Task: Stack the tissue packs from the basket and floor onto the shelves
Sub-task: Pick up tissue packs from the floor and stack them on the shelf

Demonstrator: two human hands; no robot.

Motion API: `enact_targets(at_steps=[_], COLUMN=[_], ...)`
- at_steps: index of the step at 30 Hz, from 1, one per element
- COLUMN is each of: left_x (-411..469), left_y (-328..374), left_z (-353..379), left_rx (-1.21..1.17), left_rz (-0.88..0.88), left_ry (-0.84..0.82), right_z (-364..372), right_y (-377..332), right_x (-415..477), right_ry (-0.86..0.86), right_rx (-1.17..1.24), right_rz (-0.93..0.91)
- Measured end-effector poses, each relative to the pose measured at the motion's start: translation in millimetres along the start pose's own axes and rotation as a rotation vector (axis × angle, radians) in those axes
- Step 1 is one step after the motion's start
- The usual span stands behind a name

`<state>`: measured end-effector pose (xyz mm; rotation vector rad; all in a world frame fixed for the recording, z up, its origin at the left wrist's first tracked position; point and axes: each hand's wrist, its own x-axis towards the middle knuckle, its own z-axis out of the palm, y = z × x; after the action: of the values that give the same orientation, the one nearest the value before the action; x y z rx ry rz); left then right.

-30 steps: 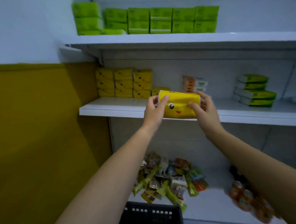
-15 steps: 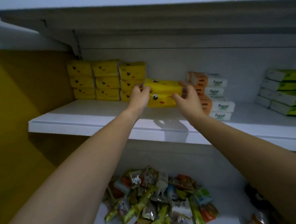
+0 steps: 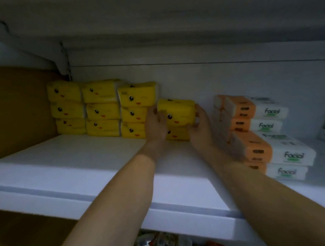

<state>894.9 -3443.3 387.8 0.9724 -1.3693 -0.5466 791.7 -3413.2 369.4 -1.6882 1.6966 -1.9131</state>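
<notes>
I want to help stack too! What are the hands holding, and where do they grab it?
One yellow tissue pack, gripped at its two short ends: left hand on the left end, right hand on the right end.

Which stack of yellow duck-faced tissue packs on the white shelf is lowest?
The rightmost stack, beside the orange-and-white packs: two packs high, its top pack gripped by the left hand and right hand. The other three stacks stand three high.

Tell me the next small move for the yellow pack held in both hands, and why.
Probably let go: the left hand and right hand grip the yellow pack by its ends, and it appears to sit on the lower pack, beside the three-high column.
</notes>
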Motion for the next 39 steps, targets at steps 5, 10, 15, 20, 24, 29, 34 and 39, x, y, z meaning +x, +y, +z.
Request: enact_targets(at_steps=[5, 10, 15, 20, 24, 29, 34, 39], left_x=[3.9, 1.7, -0.2, -26.1, -54.8, -110.7, -195.1, -304.4], left_y=[-3.2, -11.9, -16.0, 1.7, 22.5, 54.1, 93.0, 109.4], left_z=[0.8, 4.7, 2.2, -18.5, -49.1, -95.4, -107.6, -71.1], left_rx=[0.178, 0.375, 0.647, 0.718, 0.723, 0.701, 0.676, 0.576], left_rz=[0.153, 0.150, 0.209, 0.236, 0.276, 0.292, 0.409, 0.602], left_ry=[0.070, -0.181, -0.298, -0.290, -0.378, -0.468, -0.564, -0.804], right_z=[-9.5, -6.1, -8.0, -21.8, -53.2, -113.3, -190.5, -278.3], right_y=[12.0, 11.0, 3.5, -22.4, -52.6, -91.4, -103.2, -77.6], right_x=[13.5, 7.7, -2.5, -36.9, -75.1, -141.6, -218.3, -304.5], right_ry=[0.063, -0.083, -0.347, -0.368, -0.466, -0.476, -0.493, -0.450], right_rx=[-0.027, -0.170, -0.348, -0.487, -0.551, -0.612, -0.708, -0.783], right_rz=[0.061, 0.060, 0.048, -0.091, -0.208, -0.247, -0.210, -0.057])
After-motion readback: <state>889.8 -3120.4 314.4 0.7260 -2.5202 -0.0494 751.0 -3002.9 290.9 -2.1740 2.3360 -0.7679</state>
